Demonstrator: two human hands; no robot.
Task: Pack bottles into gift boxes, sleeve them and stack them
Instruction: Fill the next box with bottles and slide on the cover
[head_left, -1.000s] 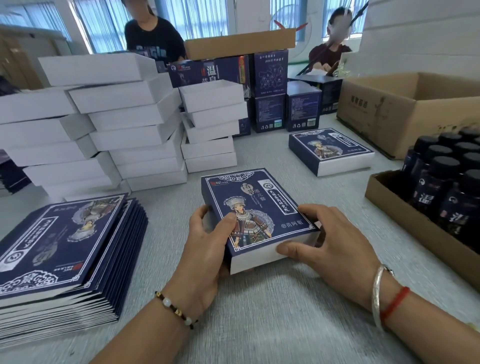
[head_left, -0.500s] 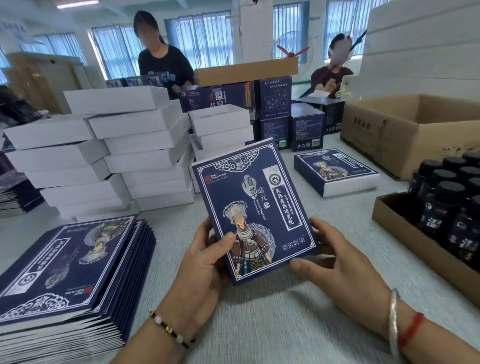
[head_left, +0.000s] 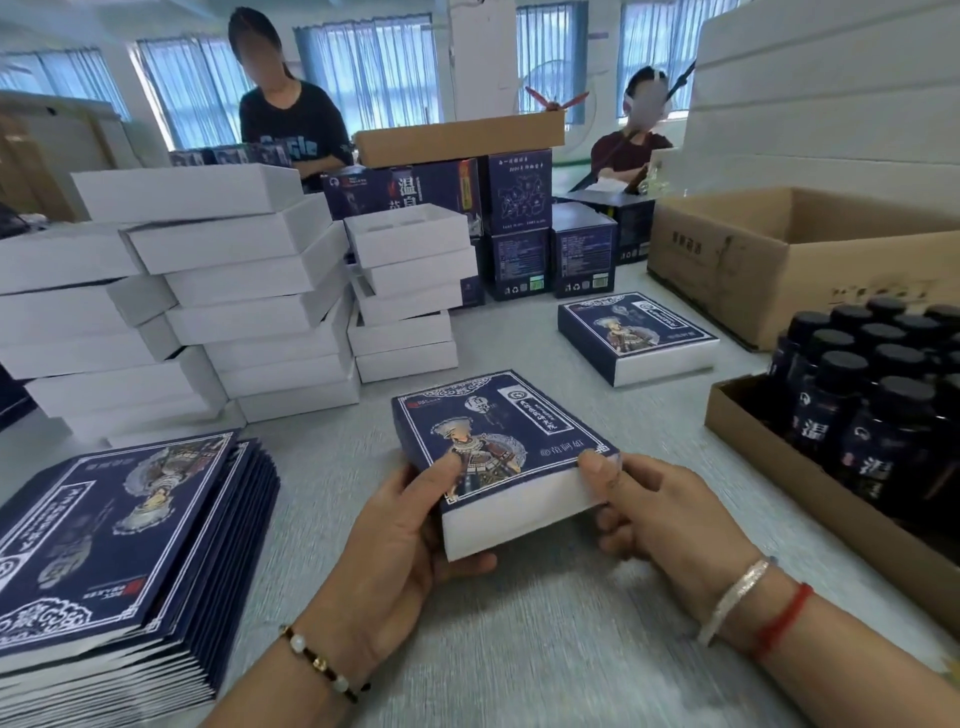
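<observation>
A white gift box in a dark blue printed sleeve (head_left: 498, 441) is held just above the table in front of me, its white end facing me. My left hand (head_left: 400, 540) grips its near left corner, thumb on top and fingers underneath. My right hand (head_left: 654, 514) grips the near right corner the same way. A second sleeved box (head_left: 636, 335) lies on the table further back right. Dark bottles (head_left: 878, 389) stand in a shallow cardboard tray (head_left: 810, 478) at the right. Flat blue sleeves (head_left: 119, 540) are piled at the left.
Stacks of white unsleeved boxes (head_left: 234, 291) fill the back left. Blue cartons (head_left: 519, 223) stand behind, under a flat cardboard lid. An open cardboard carton (head_left: 779, 265) sits back right. Two people are at the far side of the grey table (head_left: 519, 649).
The sleeved box was lifted and tilted upright half a second ago; now it is level again and low over the table, with both hands gripping its near corners.
</observation>
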